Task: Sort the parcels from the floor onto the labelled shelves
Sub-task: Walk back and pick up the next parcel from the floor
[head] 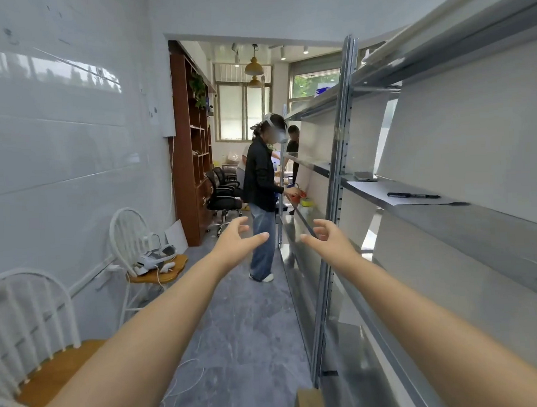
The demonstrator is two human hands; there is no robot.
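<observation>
Both my arms reach straight forward along a narrow aisle. My left hand [236, 240] is open with spread fingers and holds nothing. My right hand [328, 238] is open too, fingers curled a little, empty. A metal shelving unit [332, 200] runs along the right side, its boards mostly bare. On one shelf at chest height lie a sheet of paper [384, 188], a black marker [413, 195] and a phone [365, 176]. The corner of a brown cardboard parcel [309, 403] shows on the floor by the shelf post at the bottom.
Another person [262, 197] in a black top and jeans stands ahead at the shelves, wearing a headset. Two white chairs with wooden seats [158, 265] [36, 365] line the left wall. White cables [189, 375] lie on the grey floor. A brown bookcase [191, 151] and office chairs stand farther back.
</observation>
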